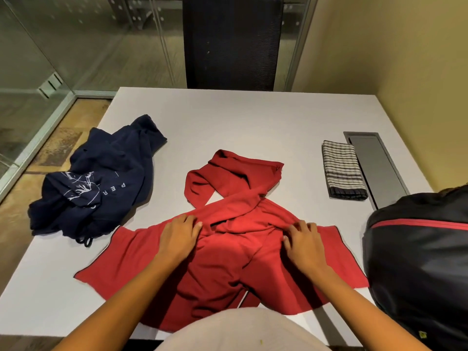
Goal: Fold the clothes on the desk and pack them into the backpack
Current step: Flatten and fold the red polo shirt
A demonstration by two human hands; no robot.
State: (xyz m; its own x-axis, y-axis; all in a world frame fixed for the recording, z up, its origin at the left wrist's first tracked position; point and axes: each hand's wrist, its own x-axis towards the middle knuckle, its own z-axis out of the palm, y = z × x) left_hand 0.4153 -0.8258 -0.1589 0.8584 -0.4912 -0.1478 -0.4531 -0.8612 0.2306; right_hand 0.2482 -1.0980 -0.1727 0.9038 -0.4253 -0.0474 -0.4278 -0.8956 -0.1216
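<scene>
A red garment lies spread on the white desk in front of me, its upper part twisted and bunched toward the far side. My left hand rests on the cloth left of its middle, fingers bent into the bunched fabric. My right hand lies on the cloth right of the middle, fingers curled into a fold. A crumpled navy garment with white print sits at the desk's left edge. A folded checked cloth lies at the right. The black backpack with a red stripe stands at the right edge.
A grey cable hatch is set into the desk beside the checked cloth. A black mesh chair stands behind the far edge. Glass partitions run along the left, a yellow wall along the right.
</scene>
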